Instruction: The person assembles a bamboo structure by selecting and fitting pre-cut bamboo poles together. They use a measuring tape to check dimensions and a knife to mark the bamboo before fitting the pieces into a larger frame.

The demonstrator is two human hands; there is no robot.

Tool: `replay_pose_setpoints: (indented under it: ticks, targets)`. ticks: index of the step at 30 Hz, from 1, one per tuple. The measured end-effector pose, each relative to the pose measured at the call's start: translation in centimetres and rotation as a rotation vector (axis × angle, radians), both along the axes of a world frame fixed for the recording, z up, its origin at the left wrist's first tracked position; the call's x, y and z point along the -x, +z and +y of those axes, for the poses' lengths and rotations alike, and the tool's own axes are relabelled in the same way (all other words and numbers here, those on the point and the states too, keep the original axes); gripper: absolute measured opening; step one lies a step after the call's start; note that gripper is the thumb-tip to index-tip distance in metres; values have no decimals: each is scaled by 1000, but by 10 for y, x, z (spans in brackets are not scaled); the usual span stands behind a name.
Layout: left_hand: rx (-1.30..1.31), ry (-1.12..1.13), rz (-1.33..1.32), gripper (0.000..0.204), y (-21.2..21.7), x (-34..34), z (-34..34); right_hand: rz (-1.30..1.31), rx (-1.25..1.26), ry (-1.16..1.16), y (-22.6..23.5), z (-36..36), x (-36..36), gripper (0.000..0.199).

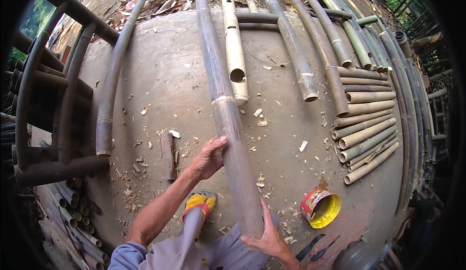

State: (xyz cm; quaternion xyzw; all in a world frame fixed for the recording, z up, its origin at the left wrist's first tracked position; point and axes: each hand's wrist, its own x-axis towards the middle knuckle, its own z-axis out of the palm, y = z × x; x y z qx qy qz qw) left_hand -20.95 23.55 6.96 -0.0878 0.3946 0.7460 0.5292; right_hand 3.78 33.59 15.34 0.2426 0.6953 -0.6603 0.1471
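head view: grip of left hand (pixel 208 157) and right hand (pixel 268 238) clasps a bamboo pole (pixel 219 83); red-yellow tin (pixel 309 203), contents unclear.

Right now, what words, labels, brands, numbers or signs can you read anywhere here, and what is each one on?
Open round red-and-yellow tin: printing on its outer wall, too small and slanted to read.
Long grey-brown bamboo pole in the middle: no writing that I can see.
Elsewhere: none that I can make out.
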Motion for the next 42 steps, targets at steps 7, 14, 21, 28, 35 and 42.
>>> replay_pose_setpoints:
  ticks: [7, 14, 21, 28, 35, 42]
  targets:
    - [214, 23, -72, 45, 23, -77, -5, -256, -227, -286, 23, -80, -120, 101]
    - [31, -104, -105, 43, 38, -102, 11, -350, -371, -312, 7, -112, -179, 98]
    - [-134, -268, -72, 43, 46, -112, 83, -381, -469, -610, 59, -83, -139, 95]
    - [-113, -410, -75, 46, 22, -141, 107, -362, -464, -672, 72, -71, -150, 95]
    - [-65, -405, -92, 47, 18, -145, 114, -409, -390, -701, 68, -68, -159, 94]
    - [-80, -291, -58, 46, 25, -126, 109, -307, -404, -662, 44, -66, -150, 93]
